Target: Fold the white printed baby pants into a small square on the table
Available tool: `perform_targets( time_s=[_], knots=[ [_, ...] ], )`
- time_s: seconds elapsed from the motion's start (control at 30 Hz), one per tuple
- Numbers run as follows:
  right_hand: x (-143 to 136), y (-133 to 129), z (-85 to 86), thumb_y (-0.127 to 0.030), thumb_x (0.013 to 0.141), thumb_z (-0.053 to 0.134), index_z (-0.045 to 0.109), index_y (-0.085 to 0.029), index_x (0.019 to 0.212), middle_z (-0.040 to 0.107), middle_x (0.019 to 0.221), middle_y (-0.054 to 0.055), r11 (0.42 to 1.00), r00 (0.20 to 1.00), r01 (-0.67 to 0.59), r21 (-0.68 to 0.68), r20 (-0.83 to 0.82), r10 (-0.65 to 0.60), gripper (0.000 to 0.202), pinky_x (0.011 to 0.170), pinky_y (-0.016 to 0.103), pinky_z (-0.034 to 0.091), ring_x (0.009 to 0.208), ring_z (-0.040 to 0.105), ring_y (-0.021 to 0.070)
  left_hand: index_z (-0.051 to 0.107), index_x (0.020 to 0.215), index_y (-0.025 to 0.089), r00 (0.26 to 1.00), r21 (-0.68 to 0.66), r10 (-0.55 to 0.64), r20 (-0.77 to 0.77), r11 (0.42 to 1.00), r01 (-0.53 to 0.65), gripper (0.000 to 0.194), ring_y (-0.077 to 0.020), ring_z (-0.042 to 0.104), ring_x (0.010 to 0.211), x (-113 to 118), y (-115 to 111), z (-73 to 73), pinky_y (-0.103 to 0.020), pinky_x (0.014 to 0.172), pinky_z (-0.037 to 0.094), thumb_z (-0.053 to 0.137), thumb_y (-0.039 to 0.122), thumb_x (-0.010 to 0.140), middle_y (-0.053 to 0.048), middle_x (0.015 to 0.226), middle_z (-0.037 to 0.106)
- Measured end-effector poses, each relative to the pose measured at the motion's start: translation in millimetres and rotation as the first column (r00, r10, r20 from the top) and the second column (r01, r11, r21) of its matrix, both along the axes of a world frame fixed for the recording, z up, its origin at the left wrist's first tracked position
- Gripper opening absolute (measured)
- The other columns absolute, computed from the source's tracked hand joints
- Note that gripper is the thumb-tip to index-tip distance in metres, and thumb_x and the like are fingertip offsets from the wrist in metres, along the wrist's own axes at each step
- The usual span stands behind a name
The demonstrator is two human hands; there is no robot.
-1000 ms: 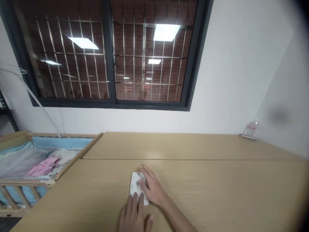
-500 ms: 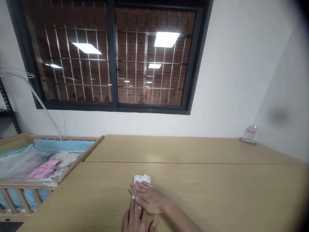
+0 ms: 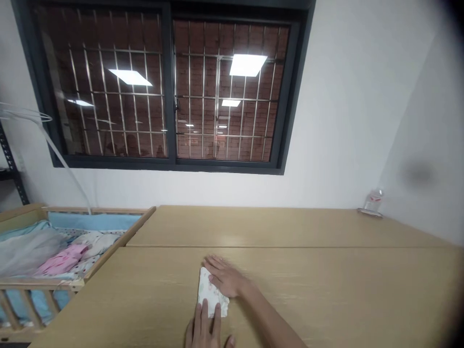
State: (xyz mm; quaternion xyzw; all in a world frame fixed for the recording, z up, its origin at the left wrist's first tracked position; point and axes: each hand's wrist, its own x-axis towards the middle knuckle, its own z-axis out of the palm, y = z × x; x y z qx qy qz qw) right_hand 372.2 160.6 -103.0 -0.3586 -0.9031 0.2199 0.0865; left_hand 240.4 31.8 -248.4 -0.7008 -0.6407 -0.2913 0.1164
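Observation:
A small white folded cloth [image 3: 210,296] with a faint coloured print lies flat on the wooden table [image 3: 319,290]. My left hand [image 3: 206,331] comes in from the bottom edge, its fingers spread with the tips resting on the cloth's near end. Reaching in from the right, my right hand [image 3: 225,278] lies flat with fingers stretched out over the cloth's far right corner. Its fingertips extend past the cloth's upper edge and are slightly blurred. Neither hand grips the cloth.
Left of the table stands a wooden crib [image 3: 141,221] with blue lining, holding a pink cloth [image 3: 63,260] and white netting [image 3: 31,251]. A clear bottle [image 3: 374,199] stands in the far right corner. A barred window [image 3: 224,96] is in the wall behind.
My right hand has moved up and slightly right, from across the cloth's middle to its far corner. More of the cloth now shows. My left hand has stayed nearly still.

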Motion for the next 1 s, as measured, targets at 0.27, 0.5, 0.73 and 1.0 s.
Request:
perform_targets(
  time_s=[0.27,0.5,0.73,1.0],
  knots=[
    [7,-12,-29.1,-0.048,0.103,0.04,0.032,-0.016,0.158,0.035,0.161,0.017,0.929,0.896,0.351,0.121,-0.331,-0.295,0.064,0.123,0.047,0.025,0.149,0.031,0.0286,0.065,0.133,0.02,0.997,-0.303,-0.04,0.062,0.951,0.057,0.048,-0.0287,0.064,0.115,-25,-1,77.4,-0.04,0.096,0.048,0.037,0.043,0.101,-0.015,0.128,0.068],
    [5,-16,-25.0,-0.032,0.091,0.061,0.067,-0.019,0.112,0.059,0.114,0.011,0.909,0.86,0.393,0.139,-0.406,-0.31,0.025,0.103,0.041,0.042,0.112,0.056,0.0257,0.065,0.108,0.011,0.975,-0.493,0.213,-0.057,0.844,-0.213,0.044,-0.0338,0.065,0.108,-23,12,138.6,-0.042,0.089,0.046,0.034,0.041,0.102,-0.019,0.112,0.069],
    [-4,-33,-28.7,-0.025,0.089,0.062,0.066,-0.015,0.112,0.064,0.112,0.012,0.887,0.778,0.461,0.021,-0.49,-0.393,0.026,0.101,0.036,0.044,0.11,0.059,0.025,0.059,0.115,0.01,0.989,-0.582,0.132,0.066,0.81,-0.07,0.036,-0.0279,0.069,0.104,-19,12,152.4,-0.035,0.083,0.046,0.029,0.028,0.103,-0.019,0.115,0.071],
    [-44,-135,-13.1,-0.023,0.085,0.063,0.06,-0.019,0.09,0.061,0.099,0.006,0.884,0.64,0.446,-0.138,-0.641,-0.423,0.008,0.089,0.032,0.044,0.097,0.057,0.0219,0.061,0.106,0.023,0.957,-0.348,0.056,0.284,0.936,0.048,0.033,-0.0238,0.072,0.096,-74,-77,140.6,-0.03,0.08,0.052,0.031,0.037,0.1,-0.009,0.101,0.075]
  ],
)
